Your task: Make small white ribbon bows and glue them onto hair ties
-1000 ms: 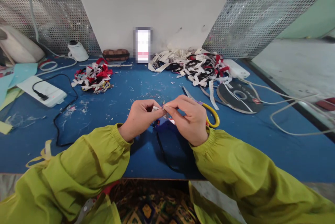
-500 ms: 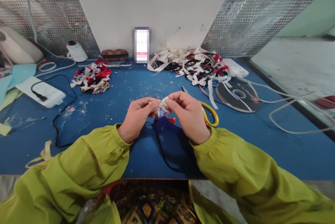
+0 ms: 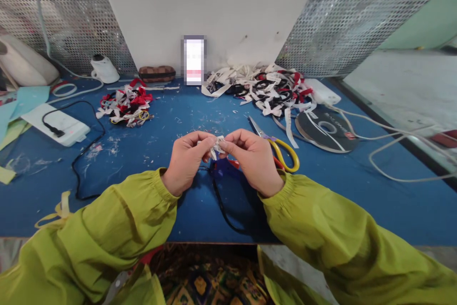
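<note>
Between my two hands is a small white ribbon (image 3: 217, 145) with dark printed marks, bunched into a knot or bow. My left hand (image 3: 188, 158) pinches its left side with thumb and forefinger. From the other side, my right hand (image 3: 254, 158) grips it the same way. Right below my fingertips lies a blue tool (image 3: 224, 168) with a black cord, possibly a glue gun; my hands partly cover it. Scissors (image 3: 285, 152) with yellow and red handles rest beside my right hand, blades pointing away.
A pile of white, black and red ribbon pieces (image 3: 271, 88) lies at the back right, by a black reel (image 3: 324, 129). Red and white bows (image 3: 124, 105) are heaped at the left. A phone (image 3: 193, 60) stands against the board. White power strips (image 3: 57, 124) and cords flank the blue table (image 3: 143, 219).
My right hand has shifted slightly left and down, uncovering more of the scissors. The ribbon is now bunched more tightly between my fingertips.
</note>
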Available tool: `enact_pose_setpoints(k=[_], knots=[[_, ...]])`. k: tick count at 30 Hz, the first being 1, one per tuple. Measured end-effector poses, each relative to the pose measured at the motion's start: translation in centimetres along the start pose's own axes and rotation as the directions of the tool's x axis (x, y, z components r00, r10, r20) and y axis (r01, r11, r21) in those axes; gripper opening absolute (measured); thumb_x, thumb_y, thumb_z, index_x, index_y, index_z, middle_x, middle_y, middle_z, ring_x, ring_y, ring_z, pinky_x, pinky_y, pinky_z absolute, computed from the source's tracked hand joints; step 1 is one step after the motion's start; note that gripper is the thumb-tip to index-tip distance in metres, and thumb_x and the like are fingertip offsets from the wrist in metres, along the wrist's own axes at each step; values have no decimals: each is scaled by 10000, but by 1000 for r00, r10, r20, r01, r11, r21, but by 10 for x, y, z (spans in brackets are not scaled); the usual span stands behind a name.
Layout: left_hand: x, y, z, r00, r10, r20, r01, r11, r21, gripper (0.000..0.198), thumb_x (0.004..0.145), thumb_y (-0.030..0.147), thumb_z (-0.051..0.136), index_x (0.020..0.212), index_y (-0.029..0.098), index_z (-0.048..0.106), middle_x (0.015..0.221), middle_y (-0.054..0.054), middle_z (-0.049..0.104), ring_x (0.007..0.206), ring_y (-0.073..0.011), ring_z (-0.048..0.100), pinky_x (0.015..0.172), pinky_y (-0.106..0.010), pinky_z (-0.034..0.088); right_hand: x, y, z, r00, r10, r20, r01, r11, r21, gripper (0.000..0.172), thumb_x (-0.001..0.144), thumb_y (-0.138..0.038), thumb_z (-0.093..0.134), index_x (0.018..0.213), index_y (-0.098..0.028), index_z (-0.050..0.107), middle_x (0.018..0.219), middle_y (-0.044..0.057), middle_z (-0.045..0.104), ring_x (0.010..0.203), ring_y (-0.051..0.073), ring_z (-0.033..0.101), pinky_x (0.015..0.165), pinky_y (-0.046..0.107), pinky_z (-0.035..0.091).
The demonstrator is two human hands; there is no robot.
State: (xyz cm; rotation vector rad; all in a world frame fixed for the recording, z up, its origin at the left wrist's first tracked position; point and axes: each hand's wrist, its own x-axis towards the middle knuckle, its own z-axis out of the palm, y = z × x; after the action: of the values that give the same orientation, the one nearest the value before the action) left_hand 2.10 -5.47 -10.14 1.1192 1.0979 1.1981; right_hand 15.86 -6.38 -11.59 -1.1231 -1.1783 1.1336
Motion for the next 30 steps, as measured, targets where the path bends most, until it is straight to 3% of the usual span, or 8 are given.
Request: enact_pose_setpoints(k=[7,13,16,18,20,23,26,30], knots=[[1,1,-3,994,44,96,-51,996,71,141,737,278,685,657,163,673,508,28,526,454,-70,429,450,-209,352,0,-1,-1,998,-58,-13,58,998,7,148,697,-286,728,740,-182,631,658,-27,640,600,106,589,604,256,484],[1,-1,-1,996,86,11,-87,995,46,109,706,230,673,631,151,666,494,34,534,431,-58,421,425,-193,337,-1,-2,-1,999,-29,41,33,995,-99,211,751,-338,697,683,-180,574,599,-32,584,563,111,567,568,253,452],[1,-3,0,1000,8,-1,-8,998,-56,111,676,238,698,627,146,661,508,28,546,442,-57,431,418,-181,348,-4,0,-3,986,-141,87,156,965,-209,169,810,-279,638,694,-188,556,604,-22,577,567,117,551,563,257,439],[1,-4,0,998,-55,30,58,994,-97,132,660,250,720,624,142,653,507,27,536,443,-56,427,410,-175,343,-6,1,-5,930,-330,161,366,864,-347,148,839,-221,594,702,-193,546,638,-5,583,600,126,541,587,267,431],[1,-4,0,992,-105,73,113,988,-105,164,650,262,737,606,139,637,502,27,519,440,-54,418,403,-175,340,-6,3,-7,813,-509,282,579,661,-477,156,859,-182,553,704,-199,538,676,17,600,637,141,536,621,285,424],[2,-4,-1,984,-147,100,156,984,-85,199,650,269,741,575,141,609,495,27,503,437,-54,411,398,-175,340,-6,4,-9,694,-596,403,705,449,-549,183,879,-175,518,699,-205,531,681,33,613,651,157,534,647,305,417],[4,-3,-3,992,-90,93,93,995,-28,201,690,292,716,595,148,612,489,29,505,431,-59,422,412,-184,359,-5,4,-7,798,-529,287,594,614,-519,168,879,-203,540,711,-201,540,672,17,597,650,143,537,645,289,427],[4,-1,-4,987,128,93,-141,977,157,177,744,303,686,650,159,647,476,38,509,428,-66,438,432,-196,357,-2,2,-3,972,-229,56,235,922,-307,149,811,-316,634,765,-190,569,688,-6,595,609,117,524,583,261,429]])
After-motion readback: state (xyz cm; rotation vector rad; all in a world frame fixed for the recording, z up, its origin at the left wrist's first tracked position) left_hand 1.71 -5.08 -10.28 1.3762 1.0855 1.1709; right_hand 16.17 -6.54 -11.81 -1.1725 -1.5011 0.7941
